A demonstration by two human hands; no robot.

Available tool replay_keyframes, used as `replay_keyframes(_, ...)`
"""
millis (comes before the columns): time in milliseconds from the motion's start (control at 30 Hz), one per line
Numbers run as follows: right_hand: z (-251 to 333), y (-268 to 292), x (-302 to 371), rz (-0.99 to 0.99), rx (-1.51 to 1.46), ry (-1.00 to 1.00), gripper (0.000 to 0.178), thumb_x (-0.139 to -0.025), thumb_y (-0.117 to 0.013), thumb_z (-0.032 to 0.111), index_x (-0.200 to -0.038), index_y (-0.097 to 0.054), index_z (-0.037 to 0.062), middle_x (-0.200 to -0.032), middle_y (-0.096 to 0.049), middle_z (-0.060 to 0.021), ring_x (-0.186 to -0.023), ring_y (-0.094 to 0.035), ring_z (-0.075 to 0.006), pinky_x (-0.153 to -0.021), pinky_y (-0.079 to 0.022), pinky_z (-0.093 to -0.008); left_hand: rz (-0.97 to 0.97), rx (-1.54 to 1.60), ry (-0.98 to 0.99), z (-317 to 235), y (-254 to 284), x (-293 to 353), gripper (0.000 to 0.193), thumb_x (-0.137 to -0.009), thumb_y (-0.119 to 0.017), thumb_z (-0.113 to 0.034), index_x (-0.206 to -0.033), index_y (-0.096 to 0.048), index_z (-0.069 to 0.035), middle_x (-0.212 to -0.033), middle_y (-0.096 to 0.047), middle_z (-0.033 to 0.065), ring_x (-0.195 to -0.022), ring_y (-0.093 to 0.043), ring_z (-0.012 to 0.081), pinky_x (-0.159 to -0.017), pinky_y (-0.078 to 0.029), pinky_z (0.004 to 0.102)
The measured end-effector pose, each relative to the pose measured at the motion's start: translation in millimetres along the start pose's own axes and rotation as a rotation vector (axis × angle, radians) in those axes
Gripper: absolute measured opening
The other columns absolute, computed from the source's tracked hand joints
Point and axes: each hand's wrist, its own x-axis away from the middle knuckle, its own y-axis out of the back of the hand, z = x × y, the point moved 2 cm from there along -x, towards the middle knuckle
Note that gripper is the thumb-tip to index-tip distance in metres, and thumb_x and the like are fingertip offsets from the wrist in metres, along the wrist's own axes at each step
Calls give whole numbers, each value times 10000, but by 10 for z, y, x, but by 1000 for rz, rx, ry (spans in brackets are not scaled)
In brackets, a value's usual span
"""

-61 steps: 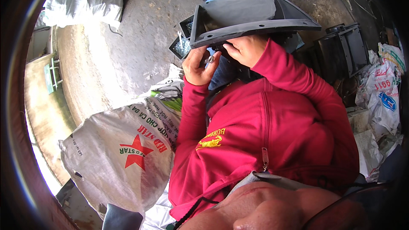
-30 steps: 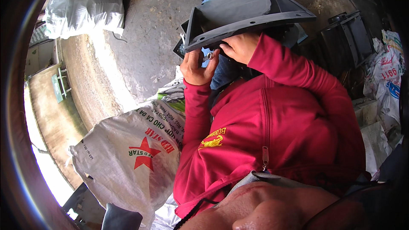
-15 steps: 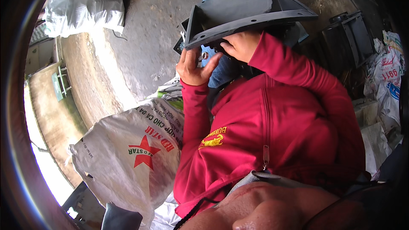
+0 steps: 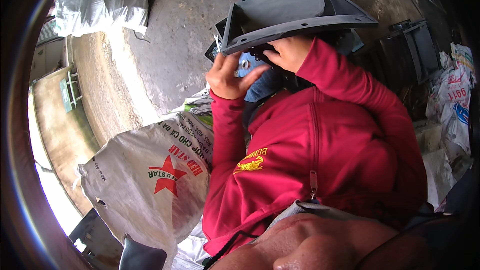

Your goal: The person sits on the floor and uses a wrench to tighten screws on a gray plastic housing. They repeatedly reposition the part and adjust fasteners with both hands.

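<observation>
A dark grey casing (image 4: 280, 10), with a curved flange pierced by several holes, rests tilted over my lap. My left hand (image 4: 231, 76) is by the flange's left corner, thumb stretched away from the fingers; some fingertips are hidden at the edge. Below the flange, my right hand (image 4: 290, 52) has its fingers bent around something small and dark, mostly hidden by the casing. Between the hands, a small round metal piece (image 4: 245, 64) shows against my blue trousers; whether it is held or lies loose cannot be told.
Beyond the left hand, a wrench (image 4: 216, 43) stands in a small black box (image 4: 211, 54) of hardware. A white woven sack (image 4: 135, 180) fills the near left. More dark casings (image 4: 417, 52) stand at the right beside printed sacks (image 4: 454, 105). Plastic-wrapped bundles (image 4: 102, 10) lie at the far left.
The casing and both hands appear slightly to the right and lower in view, along with the surroundings. My left thumb reaches a little further out from the fingers.
</observation>
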Motion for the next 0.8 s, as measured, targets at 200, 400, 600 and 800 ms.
replay_keyframes(200, 45, 37, -1, 5, 86, 5, 380, -802, -645, 156, -1173, -624, 78, -1199, -606, -175, -1116, -564, -361, -988, -430, -454, 1, 71, 35, -3, 47, -1, 528, -646, -884, -293, -1061, -691, -29, -953, -707, 107, -823, -699, 235, -699, -555, 330)
replay_keyframes(400, -4, 54, 36, 124, 116, -39, 461, -808, -676, 190, -1247, -586, 82, -1245, -583, -165, -1167, -533, -361, -1014, -408, -446, 4, 12, 48, 82, 48, 55, 540, -631, -889, -309, -1047, -701, -21, -950, -708, 110, -845, -693, 252, -746, -551, 334)
replay_keyframes(600, -55, 41, 56, 114, 199, -29, 455, -799, -685, 182, -1238, -593, 100, -1235, -595, -151, -1150, -555, -345, -1000, -426, -438, -22, -189, -1, 122, 32, -2, 551, -641, -873, -361, -1069, -706, -56, -972, -694, 113, -835, -694, 251, -723, -551, 320)
replay_keyframes(800, -50, 71, 21, 136, 348, -68, 391, -778, -710, 193, -1154, -639, 113, -1153, -638, -118, -1066, -605, -309, -949, -465, -424, 13, -117, -28, 52, 3, 21, 509, -647, -864, -376, -1055, -716, -109, -864, -669, 87, -722, -663, 199, -621, -520, 315)
